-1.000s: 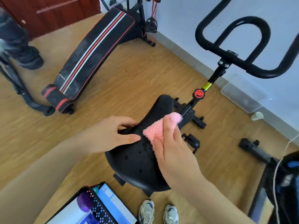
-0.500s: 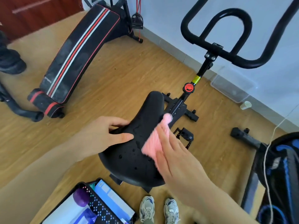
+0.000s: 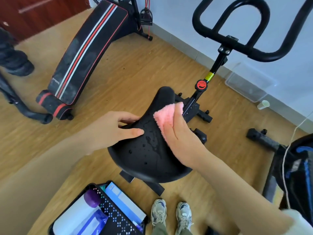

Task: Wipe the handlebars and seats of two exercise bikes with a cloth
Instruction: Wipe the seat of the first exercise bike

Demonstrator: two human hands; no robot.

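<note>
A black bike seat [image 3: 145, 155] fills the middle of the view, with wet spots on its top. My right hand [image 3: 183, 138] lies flat on a pink cloth [image 3: 166, 116] and presses it against the right side of the seat near its nose. My left hand [image 3: 116, 128] grips the seat's left edge, thumb on top and fingers curled underneath. The black handlebars [image 3: 237, 46] of this bike rise at the upper right on a post with a red knob [image 3: 201, 85]. Part of a second bike [image 3: 298, 165] shows at the right edge.
A black sit-up bench [image 3: 84, 53] with red and white stripes lies on the wooden floor at upper left. A black basket [image 3: 116, 216] with a bottle and packets sits at the bottom. A clear plastic box [image 3: 245, 87] and a cup [image 3: 264, 104] stand by the wall.
My right hand has slid the pink cloth forward toward the seat's nose after drawing it back along the right side. My left hand keeps its grip on the left edge.
</note>
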